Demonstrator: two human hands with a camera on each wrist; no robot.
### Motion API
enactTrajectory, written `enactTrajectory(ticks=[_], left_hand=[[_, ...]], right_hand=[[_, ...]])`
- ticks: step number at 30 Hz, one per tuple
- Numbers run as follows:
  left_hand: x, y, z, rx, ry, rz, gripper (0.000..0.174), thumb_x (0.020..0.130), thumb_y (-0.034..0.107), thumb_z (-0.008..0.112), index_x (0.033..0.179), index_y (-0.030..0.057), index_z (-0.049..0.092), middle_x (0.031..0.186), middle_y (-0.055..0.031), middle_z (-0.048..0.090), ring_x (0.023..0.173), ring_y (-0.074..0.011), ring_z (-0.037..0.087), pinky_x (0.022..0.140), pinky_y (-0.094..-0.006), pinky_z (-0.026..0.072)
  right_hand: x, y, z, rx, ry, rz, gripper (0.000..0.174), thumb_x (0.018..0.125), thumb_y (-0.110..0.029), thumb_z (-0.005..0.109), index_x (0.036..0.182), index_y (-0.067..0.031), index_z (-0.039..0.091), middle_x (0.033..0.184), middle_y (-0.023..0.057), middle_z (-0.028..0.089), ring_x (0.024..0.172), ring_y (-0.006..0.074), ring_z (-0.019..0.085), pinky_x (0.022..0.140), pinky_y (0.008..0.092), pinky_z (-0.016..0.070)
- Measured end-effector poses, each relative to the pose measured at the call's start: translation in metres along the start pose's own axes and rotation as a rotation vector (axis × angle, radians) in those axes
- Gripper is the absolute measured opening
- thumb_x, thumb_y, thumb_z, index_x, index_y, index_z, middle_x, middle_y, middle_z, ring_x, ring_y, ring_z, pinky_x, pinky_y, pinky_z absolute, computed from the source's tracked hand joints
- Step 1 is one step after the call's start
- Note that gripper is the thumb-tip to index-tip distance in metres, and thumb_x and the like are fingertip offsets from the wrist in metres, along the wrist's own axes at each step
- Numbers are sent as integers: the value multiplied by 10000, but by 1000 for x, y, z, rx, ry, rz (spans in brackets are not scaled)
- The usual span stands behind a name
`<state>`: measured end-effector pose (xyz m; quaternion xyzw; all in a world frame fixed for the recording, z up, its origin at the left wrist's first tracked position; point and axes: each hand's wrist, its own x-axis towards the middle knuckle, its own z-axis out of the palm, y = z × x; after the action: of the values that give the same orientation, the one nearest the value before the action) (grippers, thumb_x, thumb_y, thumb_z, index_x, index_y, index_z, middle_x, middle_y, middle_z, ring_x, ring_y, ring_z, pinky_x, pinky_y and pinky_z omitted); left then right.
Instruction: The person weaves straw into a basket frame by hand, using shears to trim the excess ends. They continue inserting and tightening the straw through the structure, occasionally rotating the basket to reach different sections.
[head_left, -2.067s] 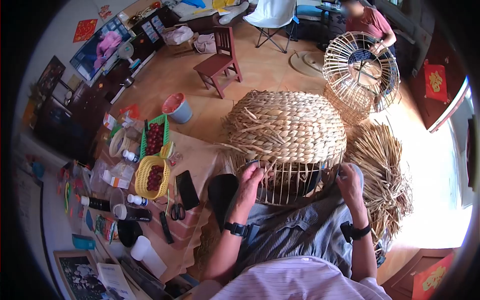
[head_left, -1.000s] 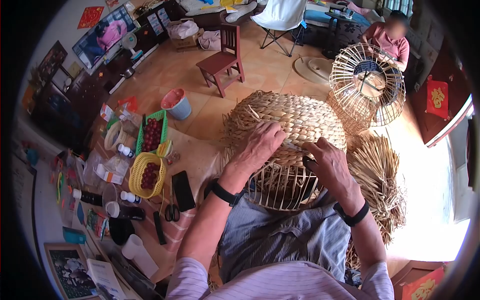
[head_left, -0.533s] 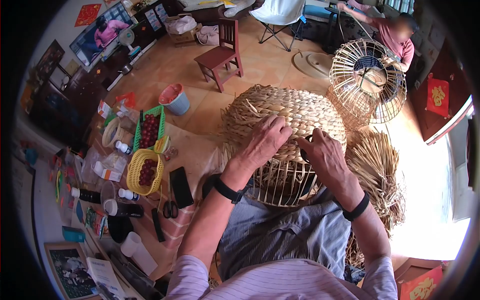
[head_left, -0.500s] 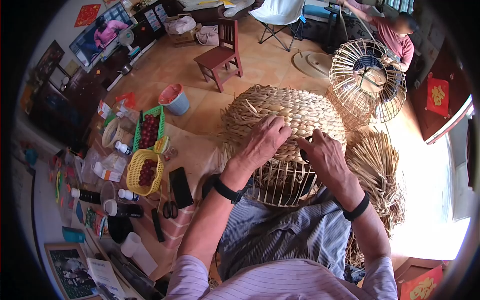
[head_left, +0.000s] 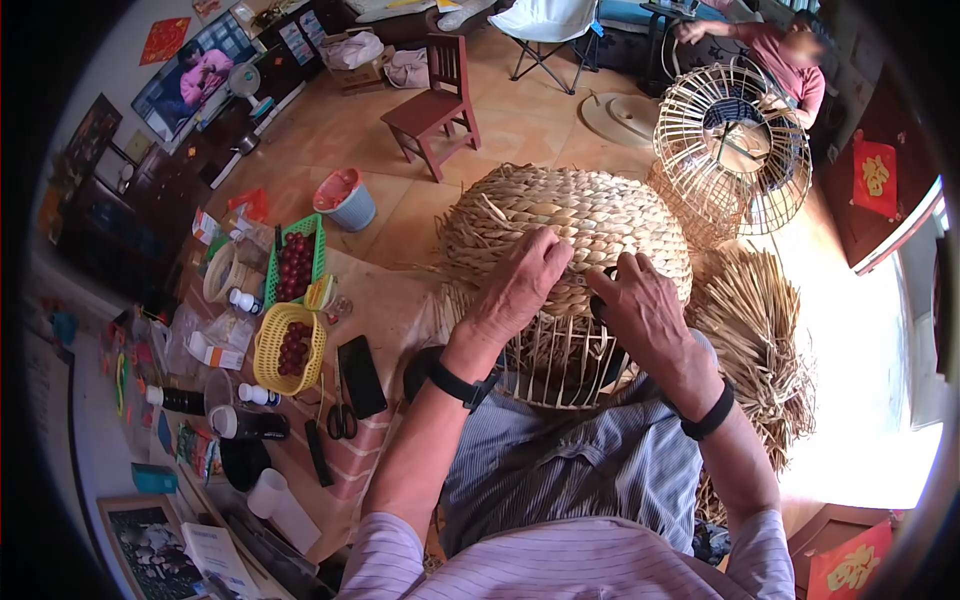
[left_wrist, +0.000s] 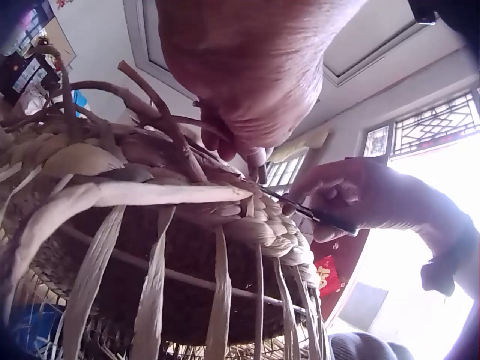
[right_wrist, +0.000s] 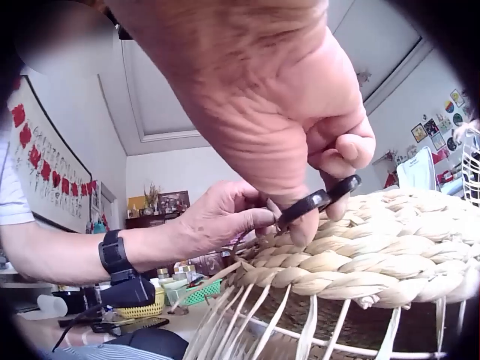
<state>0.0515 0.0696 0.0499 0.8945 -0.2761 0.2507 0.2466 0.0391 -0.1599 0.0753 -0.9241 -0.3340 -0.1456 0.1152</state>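
A large basket (head_left: pixel 600 225) of braided straw lies across the lap, its lower part a frame of bare upright strips. My right hand (head_left: pixel 648 312) grips black-handled scissors (right_wrist: pixel 304 208) with fingers through the loops; in the left wrist view the blades point at the braided edge. My left hand (head_left: pixel 515 290) is at the same edge, thumb and fingers pinching a straw strand close to the blade tips. Loose strand ends (left_wrist: pixel 150 105) stick out of the weave beside the left hand. The exact spot between the blades is hidden.
At the left, a low table (head_left: pixel 385 290) holds a green basket (head_left: pixel 318 240) and yellow basket (head_left: pixel 262 350) of red fruit, a phone (head_left: pixel 361 375) and other scissors (head_left: pixel 342 422). A straw bundle (head_left: pixel 755 350) stands right. Beyond, a seated person (head_left: pixel 790 60) holds a bare frame (head_left: pixel 735 150).
From resting apart near the basket's lower frame, both hands moved up together to the braided edge, scissors now in my right. Lately they have barely shifted. The other person raised an arm, then lowered it somewhat.
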Motion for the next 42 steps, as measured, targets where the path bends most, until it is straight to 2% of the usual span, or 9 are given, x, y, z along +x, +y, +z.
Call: enactTrajectory(ticks=[4, 7, 17, 26, 29, 32, 33, 34, 42], left_hand=[[3, -8, -3, -217, 51, -182, 219, 986, -79, 629, 1184, 16, 630, 1132, -169, 627, 1106, -388, 667, 959, -458, 577], [8, -13, -20, -166, 144, -335, 176, 1020, -38, 653, 1185, 21, 631, 1139, -174, 625, 1084, -395, 667, 944, -460, 567], [-18, -27, -20, -128, -105, -243, 200, 991, 40, 738, 1157, 31, 629, 1155, -149, 646, 1077, -413, 697, 883, -514, 574], [-6, 1, -25, 88, -94, -151, 63, 1071, 70, 579, 1121, 31, 580, 1077, -178, 650, 1026, -403, 720, 840, -513, 608], [-7, -1, -20, 14, -69, -171, 182, 1004, 27, 696, 1160, 38, 604, 1100, -184, 701, 1047, -418, 727, 843, -500, 584], [-8, -21, -14, -123, 181, -289, 176, 1039, 69, 705, 1176, 37, 600, 1062, -188, 733, 1018, -420, 738, 844, -486, 581], [1, -11, -35, -159, 144, -468, 177, 1063, 96, 705, 1185, 33, 593, 1028, -187, 752, 993, -423, 742, 847, -476, 578], [-1, -21, -39, -173, 232, -368, 193, 1057, 102, 713, 1190, 30, 593, 1025, -172, 744, 957, -401, 735, 845, -480, 573], [-39, -9, -26, -212, -147, -444, 303, 933, 134, 847, 1125, 35, 634, 1123, -151, 636, 1066, -357, 682, 937, -483, 549]], right_hand=[[-5, -3, -5, 103, -167, 56, 162, 970, -145, 708, 1121, -94, 731, 933, 172, 632, 966, 366, 685, 757, 498, 555], [-11, -1, -6, 116, -48, 72, 185, 945, -164, 739, 1119, -103, 751, 909, 165, 648, 958, 364, 700, 747, 500, 556], [2, 1, -3, 41, 10, 44, 204, 930, -172, 742, 1125, -113, 748, 966, 156, 636, 995, 352, 680, 773, 482, 567], [12, -17, 4, -42, 9, 15, 164, 938, -104, 685, 1098, -66, 695, 1020, 182, 608, 1012, 367, 643, 752, 495, 554], [10, -22, -1, -28, 35, -13, 153, 940, -104, 684, 1086, -61, 698, 978, 176, 623, 987, 359, 669, 738, 504, 545], [6, -11, 1, 53, -50, 33, 149, 944, -120, 689, 1081, -65, 711, 922, 162, 645, 950, 356, 699, 730, 508, 540], [3, -11, 1, 64, -14, 61, 161, 945, -132, 699, 1093, -72, 720, 911, 157, 651, 941, 354, 706, 734, 506, 543], [2, -11, -3, 75, 24, 86, 173, 946, -144, 710, 1105, -79, 729, 899, 152, 658, 932, 352, 713, 737, 503, 546], [-25, -10, 1, 194, 76, 237, 312, 929, -195, 803, 1237, -153, 771, 936, 109, 685, 933, 330, 724, 769, 477, 570]])
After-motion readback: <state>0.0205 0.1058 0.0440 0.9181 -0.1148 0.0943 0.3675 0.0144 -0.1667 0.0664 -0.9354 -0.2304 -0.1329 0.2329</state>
